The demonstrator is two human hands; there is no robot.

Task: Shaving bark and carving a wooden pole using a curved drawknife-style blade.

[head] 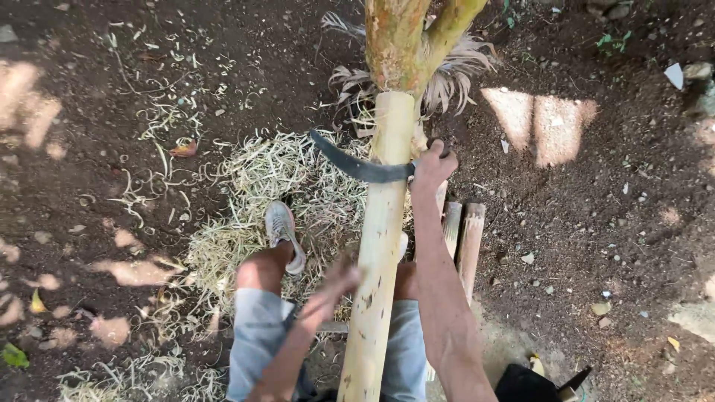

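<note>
Brown dirt with pale shavings lies under the peeled pole [380, 246] mid-frame, where the right hand [432, 170] grips a curved blade [357, 165] shut tight, the blurred left hand [335, 286] steadies it, fingers unclear, so scraping looks underway.

The long peeled wooden pole [378, 246] is pale yellow-cream, flecked low down with small dark brown specks. The curved metal blade [356, 165] across it is dull dark grey, nearly black. The forked tree trunk [402, 41] is mottled orange-tan with patches of yellow-green. The heap of thin wood shavings [264, 186] is straw-yellow, with paler curls scattered wide. The bare soil ground [581, 246] is dark brown, dappled with pinkish-white patches of sunlight. The worn canvas shoe [283, 232] is light grey, and the denim shorts [261, 339] are faded pale blue. Two short wooden stakes [463, 238] are tan-brown.
</note>
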